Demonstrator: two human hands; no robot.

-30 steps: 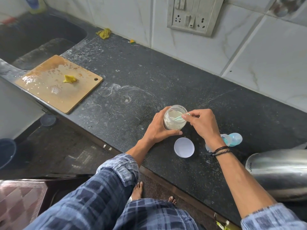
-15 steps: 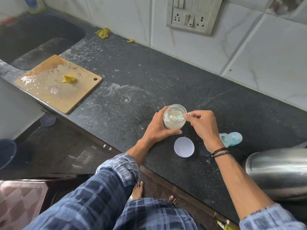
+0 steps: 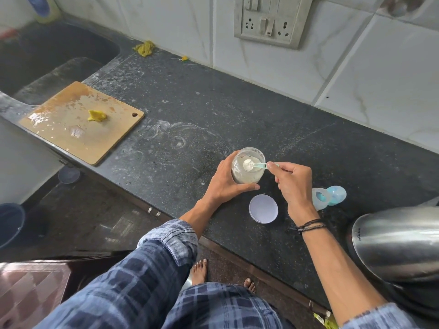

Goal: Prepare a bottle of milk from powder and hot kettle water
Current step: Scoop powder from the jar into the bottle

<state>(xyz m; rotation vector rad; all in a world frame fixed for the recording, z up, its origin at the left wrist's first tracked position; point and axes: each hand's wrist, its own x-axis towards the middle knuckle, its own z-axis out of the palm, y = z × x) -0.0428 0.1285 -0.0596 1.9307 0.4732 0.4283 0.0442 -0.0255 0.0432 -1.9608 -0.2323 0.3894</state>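
– Right hand (image 3: pixel 293 184): what is it doing?

– It pinches the handle of a pale green scoop (image 3: pixel 249 165) between thumb and fingertips, the other fingers curled under. The handle runs straight out leftward from those fingertips, and the bowl, heaped with white powder, sits at the mouth of the powder jar (image 3: pixel 247 180).

– And the other one?

– The left hand (image 3: pixel 223 184) is wrapped round the jar's side, steadying it upright on the desk (image 3: pixel 237 110).

– Where does the load have to go?

– Probably the opposite way. A translucent bottle piece (image 3: pixel 319 200) lies just right of the right wrist, slightly nearer the person, with a blue cap (image 3: pixel 337 195) touching its far side. The wrist hides part of it, so whether it is the bottle itself or only its top cannot be told.

– So which hand is nearer to it?

– The right, by far; the left is beyond the jar. The scoop would have to lift clear, stay level, and swing back across the hand's own side.

– Anything in the way?

– The white lid (image 3: pixel 263 208) lies below the right hand, and the steel kettle (image 3: pixel 399 245) stands farther right, past the bottle piece.
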